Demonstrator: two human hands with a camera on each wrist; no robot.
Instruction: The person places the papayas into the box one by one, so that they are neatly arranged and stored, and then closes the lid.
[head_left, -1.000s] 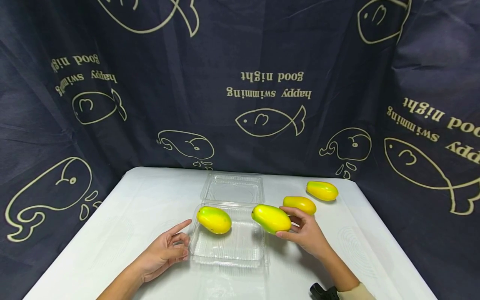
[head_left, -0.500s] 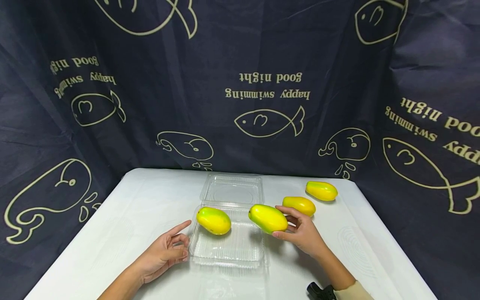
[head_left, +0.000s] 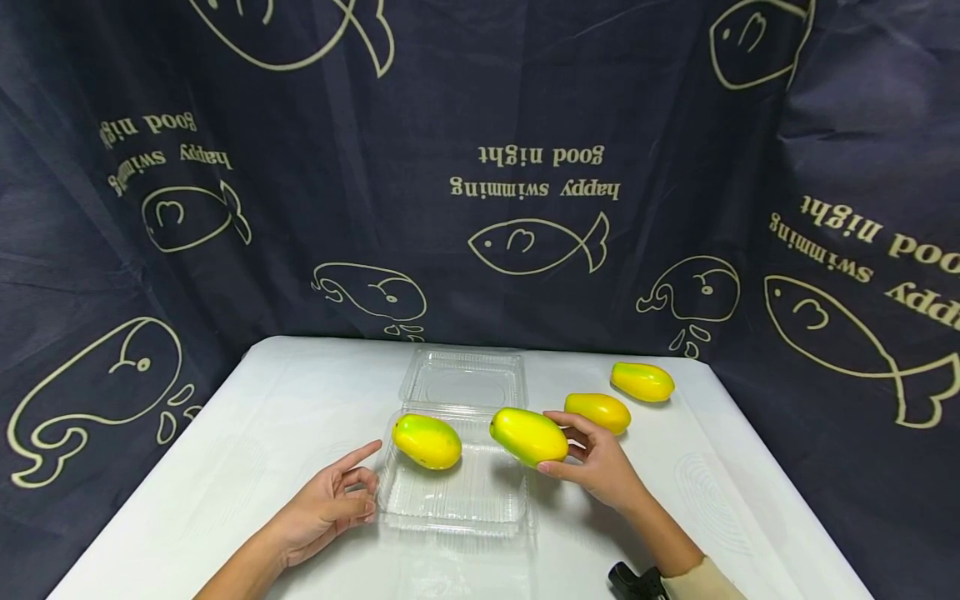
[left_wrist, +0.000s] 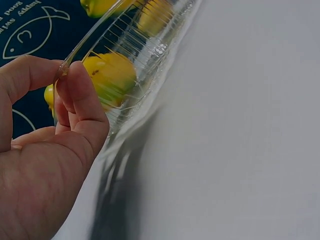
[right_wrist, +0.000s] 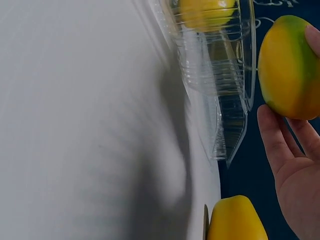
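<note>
In the head view, my left hand (head_left: 322, 510) is at the left rim of a clear plastic clamshell box (head_left: 457, 498). The left wrist view has its thumb and fingers pinching that rim (left_wrist: 64, 67). One yellow-green papaya (head_left: 427, 442) lies inside, toward the back left of the base. My right hand (head_left: 600, 467) grips a second papaya (head_left: 529, 437) between thumb and fingers, held up over the box's right side. In the right wrist view this papaya (right_wrist: 287, 70) is clear of the box wall (right_wrist: 215, 65).
The box's lid (head_left: 467, 379) lies folded back behind the base. Two more papayas, a nearer one (head_left: 598, 412) and a farther one (head_left: 642, 382), lie on the white tabletop (head_left: 720, 492) at the right. A dark printed curtain (head_left: 540, 100) stands behind the table.
My right hand has moved slightly left with its papaya, bringing it farther over the box. My left hand has stayed at the rim.
</note>
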